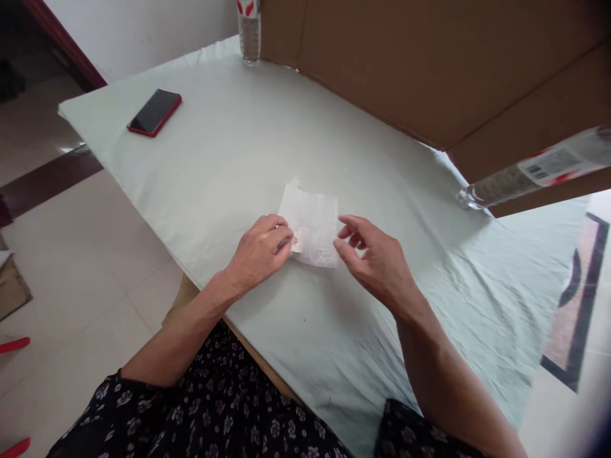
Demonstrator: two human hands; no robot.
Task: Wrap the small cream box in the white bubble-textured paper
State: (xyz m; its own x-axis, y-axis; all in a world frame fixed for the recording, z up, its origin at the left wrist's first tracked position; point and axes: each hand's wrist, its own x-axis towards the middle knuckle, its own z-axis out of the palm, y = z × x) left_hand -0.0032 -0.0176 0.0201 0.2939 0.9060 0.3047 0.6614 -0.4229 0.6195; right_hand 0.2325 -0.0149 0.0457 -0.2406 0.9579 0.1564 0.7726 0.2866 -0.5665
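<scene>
A thin, creased white sheet, like tissue or soft wrapping (pixel 315 219), lies on the table in front of me. My left hand (pixel 262 248) is closed at its left edge, its fingers pinching a small pale piece with a reddish mark (pixel 296 241). What kind of piece this is I cannot make out, and the fingers hide part of it. At the sheet's right edge, my right hand (pixel 370 254) has its thumb and fingers apart, curved, with nothing between them. Whether its fingertips touch the sheet is hard to tell.
A pale green cloth (pixel 214 159) covers the table. A phone with a red case (pixel 155 113) lies at the far left. Behind stands a large cardboard panel (pixel 382 63), with a clear bottle (pixel 249 38) upright by its left end and another bottle (pixel 529 168) at the right.
</scene>
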